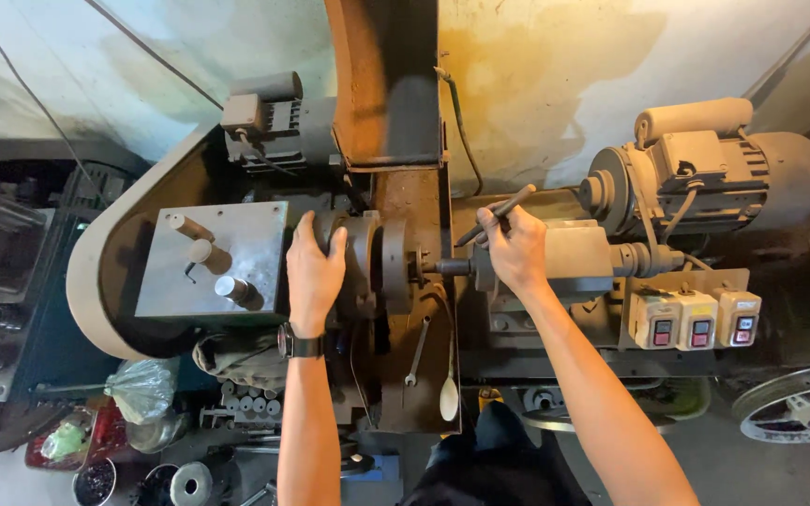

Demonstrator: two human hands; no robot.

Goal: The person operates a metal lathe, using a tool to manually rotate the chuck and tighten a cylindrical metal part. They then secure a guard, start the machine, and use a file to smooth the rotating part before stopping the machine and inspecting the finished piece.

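Observation:
I look down on a small metal lathe. My left hand [314, 265], with a dark wristwatch, lies fingers closed over the round chuck housing [360, 262] beside the grey headstock box [208, 262]. My right hand [514, 248] is closed around a dark metal lever [506, 208] on top of the beige tailstock block [574, 258]. A short dark spindle [447, 267] runs between the chuck and the tailstock.
An electric motor [724, 173] sits at the right, with three switch boxes [696, 319] below it. A wrench [417, 351] and a pale spoon [449, 394] lie on the rusty tray. Metal cylinders [247, 403], a plastic bag [142, 389] and clutter fill the lower left. A stained wall stands behind.

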